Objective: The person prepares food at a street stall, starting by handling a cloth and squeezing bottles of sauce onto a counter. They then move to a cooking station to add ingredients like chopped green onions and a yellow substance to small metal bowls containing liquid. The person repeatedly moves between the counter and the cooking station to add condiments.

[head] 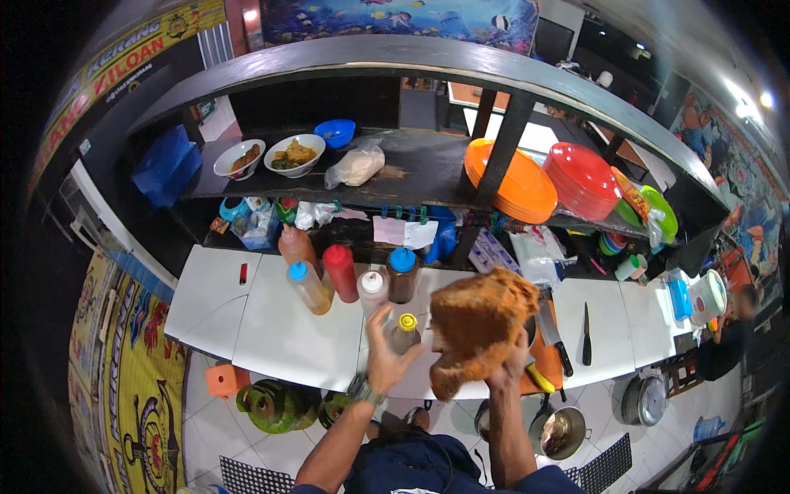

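My right hand (512,361) grips a bunched brown cloth (475,327), blurred by motion, held up above the white counter (296,346). The cloth hides part of an orange cutting board (554,358) and a dark round pan behind it. My left hand (389,355), with a watch at the wrist, has thumb and fingers spread. Between them, farther from the camera, shows a squeeze bottle with a yellow cap (406,333). Just beyond stand a white-capped bottle (373,290), a blue-capped bottle of dark liquid (402,276) and a red squeeze bottle (340,273).
A cleaver (554,339) lies by the cutting board, a knife (586,336) farther right. Above, a black shelf (426,167) bears bowls of food (295,154) and stacked orange plates (512,182). Green gas cylinders (278,404) and a pot (558,432) stand on the floor. Someone (728,339) is at far right.
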`<state>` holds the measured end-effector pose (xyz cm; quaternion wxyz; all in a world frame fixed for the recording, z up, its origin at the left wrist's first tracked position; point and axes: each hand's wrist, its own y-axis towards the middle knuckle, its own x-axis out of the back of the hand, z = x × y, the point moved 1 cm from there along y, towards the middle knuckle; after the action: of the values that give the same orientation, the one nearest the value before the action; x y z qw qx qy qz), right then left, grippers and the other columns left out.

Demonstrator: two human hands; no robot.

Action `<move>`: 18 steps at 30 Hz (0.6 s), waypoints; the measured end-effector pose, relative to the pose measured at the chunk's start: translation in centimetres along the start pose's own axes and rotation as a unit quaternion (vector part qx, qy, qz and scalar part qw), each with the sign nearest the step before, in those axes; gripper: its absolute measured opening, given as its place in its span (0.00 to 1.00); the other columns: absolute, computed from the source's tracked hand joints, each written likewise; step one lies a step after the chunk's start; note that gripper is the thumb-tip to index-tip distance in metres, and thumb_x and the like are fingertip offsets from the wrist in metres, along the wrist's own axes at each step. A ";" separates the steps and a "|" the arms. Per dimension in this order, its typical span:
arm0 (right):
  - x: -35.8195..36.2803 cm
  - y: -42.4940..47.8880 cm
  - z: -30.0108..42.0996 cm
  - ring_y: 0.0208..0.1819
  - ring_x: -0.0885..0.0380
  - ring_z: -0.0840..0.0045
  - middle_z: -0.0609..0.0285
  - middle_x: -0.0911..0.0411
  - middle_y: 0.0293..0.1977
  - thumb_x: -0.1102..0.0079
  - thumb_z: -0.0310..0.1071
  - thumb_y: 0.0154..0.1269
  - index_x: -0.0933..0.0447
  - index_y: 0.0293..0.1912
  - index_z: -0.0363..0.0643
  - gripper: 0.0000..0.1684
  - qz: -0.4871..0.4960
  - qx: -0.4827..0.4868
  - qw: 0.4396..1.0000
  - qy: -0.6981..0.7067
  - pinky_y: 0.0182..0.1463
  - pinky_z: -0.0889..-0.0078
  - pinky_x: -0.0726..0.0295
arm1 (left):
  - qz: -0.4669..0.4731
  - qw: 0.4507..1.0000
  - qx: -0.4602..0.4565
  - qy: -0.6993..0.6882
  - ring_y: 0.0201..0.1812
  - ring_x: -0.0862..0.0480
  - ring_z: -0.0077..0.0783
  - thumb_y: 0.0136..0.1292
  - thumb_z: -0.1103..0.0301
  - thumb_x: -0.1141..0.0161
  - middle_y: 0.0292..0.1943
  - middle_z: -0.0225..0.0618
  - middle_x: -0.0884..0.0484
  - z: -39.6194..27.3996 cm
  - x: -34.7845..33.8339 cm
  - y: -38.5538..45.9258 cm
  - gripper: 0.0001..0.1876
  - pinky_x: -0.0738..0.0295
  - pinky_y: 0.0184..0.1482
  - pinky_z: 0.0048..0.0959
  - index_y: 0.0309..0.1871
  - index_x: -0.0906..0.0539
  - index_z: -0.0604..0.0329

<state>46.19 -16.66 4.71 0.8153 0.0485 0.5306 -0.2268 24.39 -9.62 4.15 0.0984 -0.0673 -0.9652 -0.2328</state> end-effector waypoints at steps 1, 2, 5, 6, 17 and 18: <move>-0.4 -1.1 0.6 0.54 0.24 0.59 0.50 0.26 0.56 0.58 0.44 0.71 0.32 0.60 0.37 0.25 -0.019 0.056 0.996 -0.064 0.61 0.51 0.25 | -0.033 0.999 -0.028 0.020 0.59 0.29 0.39 0.57 0.59 0.30 0.56 0.43 0.32 -1.2 1.2 -1.0 0.37 0.37 0.65 0.40 0.64 0.38 0.62; -2.1 -3.0 1.0 0.55 0.24 0.60 0.50 0.26 0.56 0.56 0.42 0.70 0.33 0.61 0.37 0.26 0.005 0.066 0.987 -0.146 0.60 0.52 0.24 | -0.035 0.996 0.022 -0.074 0.61 0.30 0.41 0.58 0.58 0.31 0.59 0.44 0.34 -2.3 2.5 -2.9 0.38 0.40 0.67 0.41 0.65 0.40 0.64; -4.1 -8.4 0.6 0.56 0.24 0.63 0.51 0.26 0.54 0.50 0.38 0.66 0.36 0.63 0.38 0.28 0.056 -0.025 0.992 -0.110 0.59 0.58 0.23 | 0.081 0.931 0.131 -0.331 0.66 0.34 0.43 0.62 0.53 0.37 0.65 0.47 0.37 -7.1 5.2 -5.9 0.39 0.42 0.69 0.44 0.68 0.43 0.66; -3.7 -9.8 -0.2 0.56 0.24 0.63 0.51 0.25 0.53 0.48 0.37 0.65 0.36 0.64 0.39 0.29 0.070 -0.062 0.989 -0.118 0.60 0.58 0.23 | 0.141 0.887 0.157 -0.411 0.68 0.35 0.43 0.63 0.51 0.40 0.67 0.49 0.38 -7.9 5.4 -6.4 0.39 0.42 0.70 0.45 0.69 0.44 0.65; -9.7 -6.3 -5.6 0.52 0.22 0.63 0.52 0.21 0.45 0.40 0.28 0.63 0.27 0.53 0.33 0.19 0.156 0.174 0.814 -0.531 0.62 0.61 0.29 | -0.175 0.662 0.265 -0.679 0.70 0.36 0.50 0.64 0.33 0.54 0.71 0.42 0.36 -3.3 13.6 -10.8 0.41 0.42 0.69 0.59 0.73 0.40 0.50; -8.3 -4.1 -7.1 0.52 0.23 0.64 0.52 0.21 0.43 0.38 0.29 0.62 0.30 0.55 0.32 0.23 0.106 0.268 0.778 -0.558 0.62 0.62 0.29 | -0.207 0.632 0.261 -0.700 0.70 0.36 0.51 0.66 0.33 0.56 0.71 0.41 0.36 -3.2 14.3 -10.9 0.40 0.42 0.69 0.60 0.73 0.39 0.50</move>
<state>35.70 -15.39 9.71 0.9415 0.1859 -0.1080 -0.2595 9.12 -19.51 5.33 -0.6442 0.0204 -0.7532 0.1317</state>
